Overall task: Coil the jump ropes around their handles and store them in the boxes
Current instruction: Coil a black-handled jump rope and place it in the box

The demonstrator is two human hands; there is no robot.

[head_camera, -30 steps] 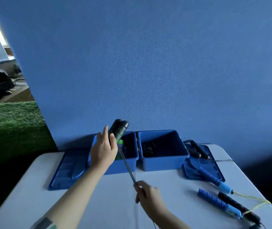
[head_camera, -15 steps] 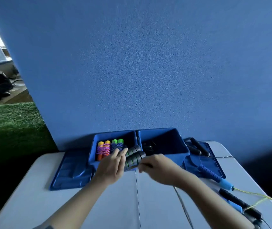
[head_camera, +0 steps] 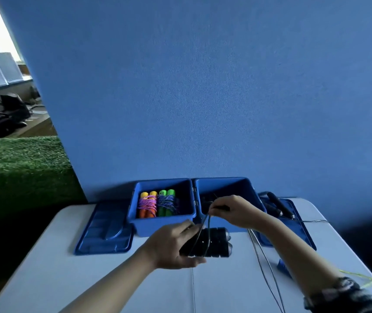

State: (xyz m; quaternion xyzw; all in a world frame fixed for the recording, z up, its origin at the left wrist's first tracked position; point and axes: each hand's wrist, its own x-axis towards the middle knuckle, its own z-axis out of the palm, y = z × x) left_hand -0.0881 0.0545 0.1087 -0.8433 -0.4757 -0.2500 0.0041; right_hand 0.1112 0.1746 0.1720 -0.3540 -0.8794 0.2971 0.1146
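Black handles (head_camera: 212, 245) lie side by side in the left hand (head_camera: 171, 247), just above the white table (head_camera: 67, 267) and in front of the two blue boxes (head_camera: 164, 224). Their long axis runs left to right, with the free ends pointing right. The left fingers are curled around the left end of the pair. The right hand (head_camera: 237, 212) is higher and farther, above the right box, and its fingertips pinch the thin dark rope (head_camera: 205, 224). This rope drops from the pinch down across the handles, so I judge the next turn must go around them crosswise.
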